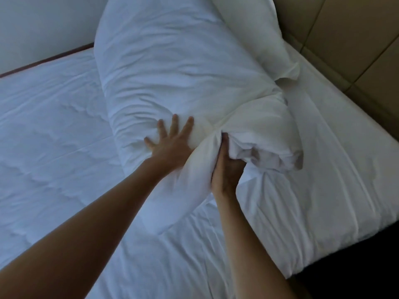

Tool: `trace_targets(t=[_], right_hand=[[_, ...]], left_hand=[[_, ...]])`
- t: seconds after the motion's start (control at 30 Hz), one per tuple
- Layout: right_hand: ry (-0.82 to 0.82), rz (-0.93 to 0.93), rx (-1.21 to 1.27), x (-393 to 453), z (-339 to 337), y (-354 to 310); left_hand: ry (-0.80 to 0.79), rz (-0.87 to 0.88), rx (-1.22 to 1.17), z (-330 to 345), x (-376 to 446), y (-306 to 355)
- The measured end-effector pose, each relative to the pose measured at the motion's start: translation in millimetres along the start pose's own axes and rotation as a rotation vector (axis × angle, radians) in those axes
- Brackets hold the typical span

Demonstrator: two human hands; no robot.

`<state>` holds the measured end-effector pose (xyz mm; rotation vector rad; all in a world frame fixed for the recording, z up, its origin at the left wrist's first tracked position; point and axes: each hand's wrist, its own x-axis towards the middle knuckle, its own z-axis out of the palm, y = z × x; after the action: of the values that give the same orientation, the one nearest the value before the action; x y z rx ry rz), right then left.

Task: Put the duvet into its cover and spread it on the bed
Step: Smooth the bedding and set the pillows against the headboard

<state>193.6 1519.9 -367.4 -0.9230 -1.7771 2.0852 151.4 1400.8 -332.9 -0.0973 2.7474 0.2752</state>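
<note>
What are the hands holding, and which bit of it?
The right hand grips the open end of the rolled-up duvet. The left hand holds nothing; it presses flat on the roll.

I see open sheet (49,130) to the left of the rolled duvet (172,67). A pillow (254,29) crowds the roll's far right side, with the padded headboard (349,39) just beyond the mattress edge.

Dim, cool bluish daylight; soft shadows gather in the bedding folds, the lower right corner goes black, and edges bow slightly.
</note>
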Motion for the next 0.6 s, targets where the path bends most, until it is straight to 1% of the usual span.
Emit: trace_targets(t=[0.07, 0.13, 0.2, 0.27, 0.33, 0.37, 0.4, 0.43, 0.47, 0.5, 0.53, 0.57, 0.6], right_hand=[[-0.019, 0.051, -0.091, 16.4, 2.9, 2.1], [-0.029, 0.163, -0.188, 35.9, 0.6, 10.9], [-0.085, 0.146, -0.354, 52.5, -5.4, 18.8], [-0.151, 0.142, -0.458, 69.2, -16.1, 28.7], [-0.171, 0.262, -0.453, 65.8, -28.7, 22.2], [-0.122, 0.282, -0.431, 59.9, -34.0, 16.1], [-0.005, 0.245, -0.407, 53.4, -38.5, 11.0], [0.140, 0.171, -0.377, 40.8, -39.5, 0.6], [0.265, 0.068, -0.325, 28.0, -36.1, -11.5], [0.345, -0.050, -0.274, 16.1, -28.2, -26.7], [0.379, -0.182, -0.218, 8.8, -19.5, -40.4], [0.379, -0.303, -0.194, 7.4, -9.9, -51.5], [0.341, -0.434, -0.217, 7.5, 1.1, -63.8]], left_hand=[[-0.003, 0.058, 0.061, 5.2, -8.0, -13.3], [0.035, 0.084, 0.113, 19.9, -7.8, -23.4], [0.059, 0.058, 0.141, 37.5, 3.5, -23.4], [0.079, 0.028, 0.184, 52.6, 15.4, -10.9], [0.077, 0.016, 0.217, 60.5, 20.8, 1.8], [0.073, 0.012, 0.229, 61.6, 21.8, 5.5], [0.067, 0.009, 0.231, 61.7, 22.0, 6.7], [0.063, 0.010, 0.226, 61.9, 22.6, 5.4], [0.059, 0.010, 0.218, 60.8, 24.0, 2.4], [0.053, 0.006, 0.206, 58.8, 25.2, -1.1], [0.038, -0.001, 0.190, 56.3, 24.9, -4.2], [0.020, -0.007, 0.178, 54.2, 23.3, -7.2], [0.008, -0.005, 0.170, 52.3, 20.7, -9.8]])
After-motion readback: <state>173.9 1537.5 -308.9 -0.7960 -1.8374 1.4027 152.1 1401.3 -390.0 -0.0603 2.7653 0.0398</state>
